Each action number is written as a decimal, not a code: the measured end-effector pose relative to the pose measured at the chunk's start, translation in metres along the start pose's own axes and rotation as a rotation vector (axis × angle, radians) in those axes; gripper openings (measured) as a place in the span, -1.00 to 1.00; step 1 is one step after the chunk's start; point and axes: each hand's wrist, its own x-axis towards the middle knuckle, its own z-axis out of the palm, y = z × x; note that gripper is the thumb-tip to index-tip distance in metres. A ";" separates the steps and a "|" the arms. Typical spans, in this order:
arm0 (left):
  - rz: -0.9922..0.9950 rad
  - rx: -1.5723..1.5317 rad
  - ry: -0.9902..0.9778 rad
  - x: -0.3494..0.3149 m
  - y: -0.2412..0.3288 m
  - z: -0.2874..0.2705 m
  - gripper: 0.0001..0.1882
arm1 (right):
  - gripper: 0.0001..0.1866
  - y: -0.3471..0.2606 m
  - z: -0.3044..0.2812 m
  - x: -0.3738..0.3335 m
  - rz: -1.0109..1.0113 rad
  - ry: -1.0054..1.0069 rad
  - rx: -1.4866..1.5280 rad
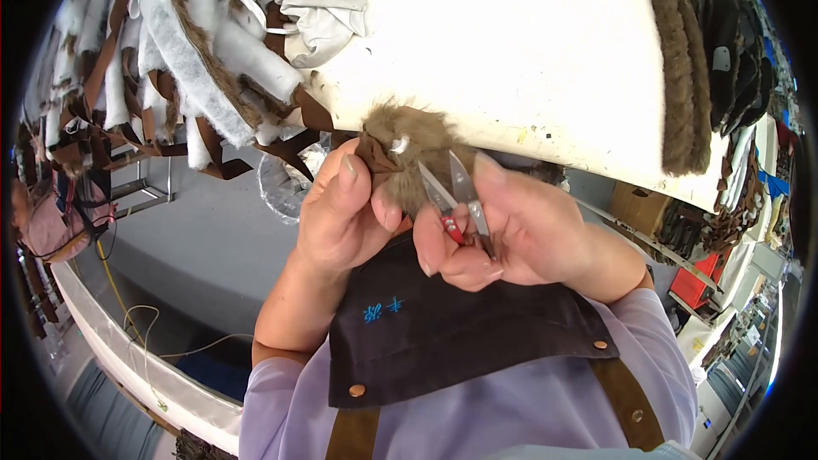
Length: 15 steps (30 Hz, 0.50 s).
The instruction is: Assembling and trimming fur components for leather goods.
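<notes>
Between my hands hangs a piece of brown fur with a brown fabric part on its left side and a small white spot near its middle. My left hand pinches this piece by its left edge, thumb on top. My right hand is closed round small thread snips with silver blades and a red part near the pivot. Their blades stand apart, points up, against the lower right of the fur. Whether they touch it I cannot tell.
Ahead lies a cream-coloured table. At its left are piled white padded strips with brown fur and ribbons, beside a crumpled pale cloth. Brown fur strips hang at the right. A clear plastic bag is below the table edge.
</notes>
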 end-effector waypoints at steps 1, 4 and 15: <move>-0.004 0.000 0.002 -0.002 0.000 -0.001 -0.57 | -0.40 0.004 0.001 0.000 -0.001 0.000 0.004; -0.018 0.003 0.007 -0.004 -0.001 -0.002 -0.58 | -0.43 0.011 0.004 0.002 -0.021 -0.052 0.051; -0.045 0.013 0.014 -0.010 -0.001 -0.002 -0.60 | -0.44 0.011 0.013 0.005 -0.005 -0.008 -0.004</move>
